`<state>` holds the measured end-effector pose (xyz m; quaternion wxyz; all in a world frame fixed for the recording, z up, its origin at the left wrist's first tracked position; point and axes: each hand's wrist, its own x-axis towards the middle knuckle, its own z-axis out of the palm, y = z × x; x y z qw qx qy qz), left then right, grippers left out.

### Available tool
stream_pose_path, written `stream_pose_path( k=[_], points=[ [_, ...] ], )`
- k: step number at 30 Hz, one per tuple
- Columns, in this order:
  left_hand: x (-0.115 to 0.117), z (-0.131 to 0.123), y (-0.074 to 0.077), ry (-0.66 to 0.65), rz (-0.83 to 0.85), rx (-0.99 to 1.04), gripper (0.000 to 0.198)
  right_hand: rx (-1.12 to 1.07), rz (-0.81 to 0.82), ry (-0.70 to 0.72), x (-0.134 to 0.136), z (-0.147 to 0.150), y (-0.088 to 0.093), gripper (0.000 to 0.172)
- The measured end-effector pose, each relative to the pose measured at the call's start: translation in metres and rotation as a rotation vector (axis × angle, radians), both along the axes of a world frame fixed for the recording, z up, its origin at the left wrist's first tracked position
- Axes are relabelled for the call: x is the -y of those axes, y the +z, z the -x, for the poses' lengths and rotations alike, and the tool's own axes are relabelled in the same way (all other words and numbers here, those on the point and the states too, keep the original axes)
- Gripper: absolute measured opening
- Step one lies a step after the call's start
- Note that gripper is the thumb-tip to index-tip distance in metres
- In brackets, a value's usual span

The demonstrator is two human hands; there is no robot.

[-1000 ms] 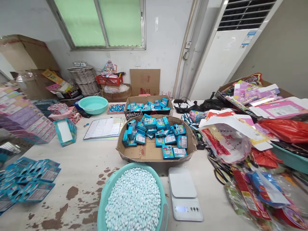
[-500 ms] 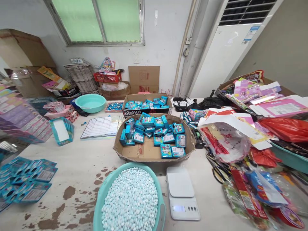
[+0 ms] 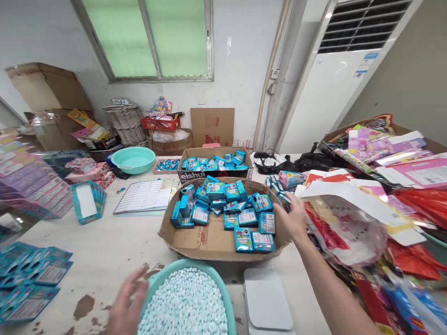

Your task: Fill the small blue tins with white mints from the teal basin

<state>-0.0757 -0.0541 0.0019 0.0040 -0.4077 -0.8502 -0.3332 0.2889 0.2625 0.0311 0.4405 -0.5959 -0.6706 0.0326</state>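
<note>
My right hand [image 3: 294, 217] is at the right end of a cardboard tray [image 3: 190, 239], thumb and fingers apart. Whether it touches the tray's edge I cannot tell. Small blue candy boxes [image 3: 243, 238] lie in the tray, heaped toward its back and right. Motion blurs my left hand [image 3: 128, 300], which hovers by the left rim of a turquoise basin [image 3: 228, 302], its fingers spread and nothing seen in them. Pale blue and white candies [image 3: 185, 302] fill that basin. To its right lies a white kitchen scale [image 3: 268, 298], its lower part cut off by the frame.
Behind the tray stands another carton [image 3: 216, 173] of blue boxes. Open blue boxes [image 3: 35, 279] are stacked at left, near a lined sheet [image 3: 145, 196]. Plastic packaging [image 3: 344, 232] piles up along the right side. An unfilled turquoise basin [image 3: 133, 160] sits farther back.
Both hands have come into view, the right beside the tray and the left by the candy basin. The camera has tilted up, so the table sits lower in view.
</note>
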Motion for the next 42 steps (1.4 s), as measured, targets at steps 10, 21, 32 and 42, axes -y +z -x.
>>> stream_pose_path(
  k=[10,21,32,42],
  points=[
    [0.044,-0.024,-0.097,-0.200,0.388,0.068,0.056,0.240,0.492,0.079,-0.055,0.041,-0.065,0.077],
    [-0.019,-0.039,-0.090,-0.342,0.221,0.034,0.033,-0.313,0.354,0.015,-0.026,0.027,-0.017,0.039],
    [-0.026,-0.039,-0.066,-0.216,0.012,0.788,0.014,-1.238,0.555,0.084,0.234,0.064,0.004,0.037],
    [-0.020,-0.047,-0.001,-0.113,-0.105,1.518,0.029,-0.711,0.637,0.361,0.313,0.125,-0.008,0.036]
  ],
)
